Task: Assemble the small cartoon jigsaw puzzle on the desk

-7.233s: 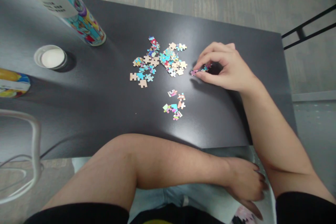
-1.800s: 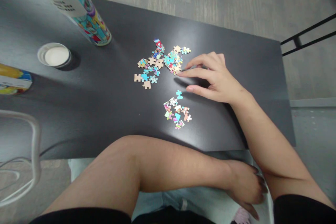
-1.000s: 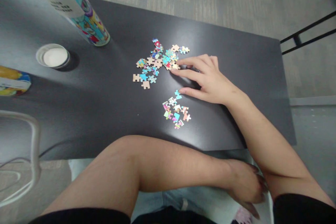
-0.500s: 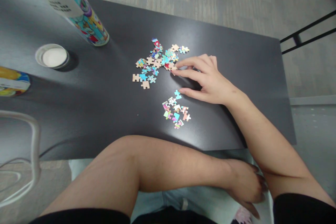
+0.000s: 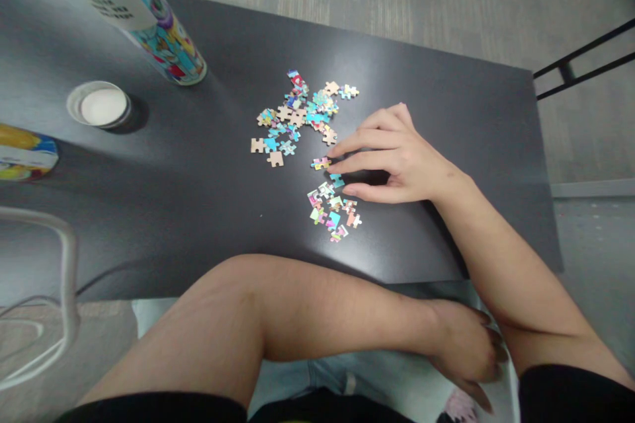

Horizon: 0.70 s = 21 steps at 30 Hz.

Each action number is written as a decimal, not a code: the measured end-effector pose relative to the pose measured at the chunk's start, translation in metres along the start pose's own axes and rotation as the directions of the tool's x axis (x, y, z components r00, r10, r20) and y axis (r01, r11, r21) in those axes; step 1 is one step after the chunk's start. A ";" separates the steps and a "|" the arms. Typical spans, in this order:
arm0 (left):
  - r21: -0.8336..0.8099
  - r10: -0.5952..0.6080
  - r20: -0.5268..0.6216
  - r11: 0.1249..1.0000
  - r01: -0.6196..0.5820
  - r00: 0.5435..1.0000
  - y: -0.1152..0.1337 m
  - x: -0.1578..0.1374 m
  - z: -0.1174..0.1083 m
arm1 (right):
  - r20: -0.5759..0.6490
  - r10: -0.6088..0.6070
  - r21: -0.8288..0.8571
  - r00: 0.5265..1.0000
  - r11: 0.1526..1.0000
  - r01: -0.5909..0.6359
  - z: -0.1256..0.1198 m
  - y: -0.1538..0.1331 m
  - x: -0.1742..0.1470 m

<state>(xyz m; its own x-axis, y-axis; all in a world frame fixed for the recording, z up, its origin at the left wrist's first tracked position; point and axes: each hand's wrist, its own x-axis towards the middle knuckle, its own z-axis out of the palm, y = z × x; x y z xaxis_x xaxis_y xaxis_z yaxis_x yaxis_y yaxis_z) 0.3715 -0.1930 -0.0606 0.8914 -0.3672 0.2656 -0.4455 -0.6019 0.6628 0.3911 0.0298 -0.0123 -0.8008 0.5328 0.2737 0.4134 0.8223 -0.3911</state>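
Note:
My right hand (image 5: 391, 155) is open, its fingers stretched to the left. Its fingertips touch a pink and yellow puzzle piece (image 5: 321, 163) lying on the dark table (image 5: 198, 225). Just below them lies a blue puzzle piece (image 5: 337, 180), above a small cluster of puzzle pieces (image 5: 333, 220), colored sides up. Farther up the table spreads a larger heap of puzzle pieces (image 5: 297, 117), some showing plain tan backs. My left hand (image 5: 466, 350) hangs over my lap beside the right forearm, thumb apart and fingers loosely bent, partly hidden; no object shows in it.
A clear tube with a colorful label (image 5: 169, 39) stands at the upper left, near a round lid (image 5: 102, 106). A yellow and blue container (image 5: 24, 153) sits at the left edge, above a white curved tube (image 5: 67, 264). A black metal bar (image 5: 565, 76) meets the table's right end.
My right hand has moved toward me from the larger heap. The pink and yellow piece now lies between heap and cluster under its fingertips. My left hand stays put.

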 end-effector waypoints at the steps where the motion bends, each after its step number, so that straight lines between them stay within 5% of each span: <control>1: -0.004 0.009 -0.007 1.000 -0.009 1.000 0.000 -0.001 0.000 | -0.017 -0.002 -0.004 1.000 1.000 0.002 0.000 0.001 0.000; 9: 0.036 -0.029 -0.066 0.999 0.031 0.997 0.002 0.003 0.010 | 0.036 0.150 -0.097 0.988 0.985 -0.146 0.005 0.008 -0.003; 18: 0.005 -0.092 -0.013 0.996 0.092 0.996 0.007 -0.001 0.006 | -0.015 0.202 0.009 0.979 0.979 -0.202 -0.001 0.009 -0.003; 21: 0.051 -0.029 -0.013 0.998 0.029 1.000 0.005 -0.002 0.004 | -0.025 0.231 0.040 0.973 0.972 -0.230 -0.003 0.009 -0.003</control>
<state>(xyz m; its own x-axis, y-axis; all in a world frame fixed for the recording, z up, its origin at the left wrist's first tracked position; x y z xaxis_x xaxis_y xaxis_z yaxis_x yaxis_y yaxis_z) 0.3674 -0.1987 -0.0604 0.9048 -0.3408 0.2552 -0.4227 -0.6479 0.6337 0.3983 0.0362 -0.0135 -0.6722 0.7134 0.1981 0.5690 0.6690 -0.4782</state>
